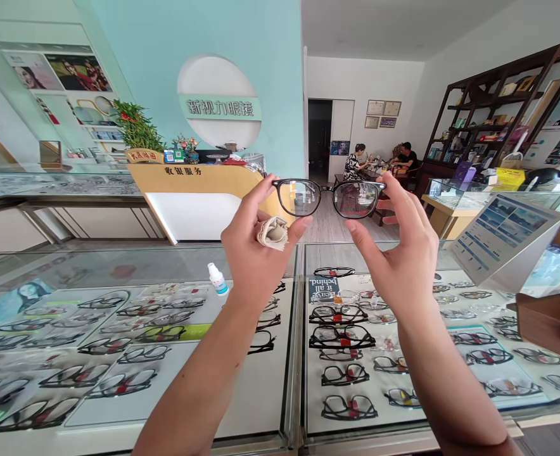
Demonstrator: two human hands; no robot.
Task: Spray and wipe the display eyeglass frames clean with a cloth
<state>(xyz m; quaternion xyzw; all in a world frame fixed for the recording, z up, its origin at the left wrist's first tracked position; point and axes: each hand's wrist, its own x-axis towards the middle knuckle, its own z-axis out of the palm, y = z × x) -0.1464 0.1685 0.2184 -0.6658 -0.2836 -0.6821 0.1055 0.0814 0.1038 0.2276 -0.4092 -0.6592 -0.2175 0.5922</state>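
Note:
A pair of black-framed eyeglasses is held up level in front of me, above the glass display case. My left hand grips the left end of the frame between fingers and thumb. Tucked in that same hand is a crumpled beige cleaning cloth. My right hand pinches the right end of the frame, its thumb below the lens. Both lenses are see-through, with the room showing behind them. A small white spray bottle with a blue label stands on the glass to the left of my left forearm.
Rows of spectacles lie inside the glass display case. A white printed stand and a brown box are at the right. Beyond stands a cashier counter. Two people sit at a table in the far back.

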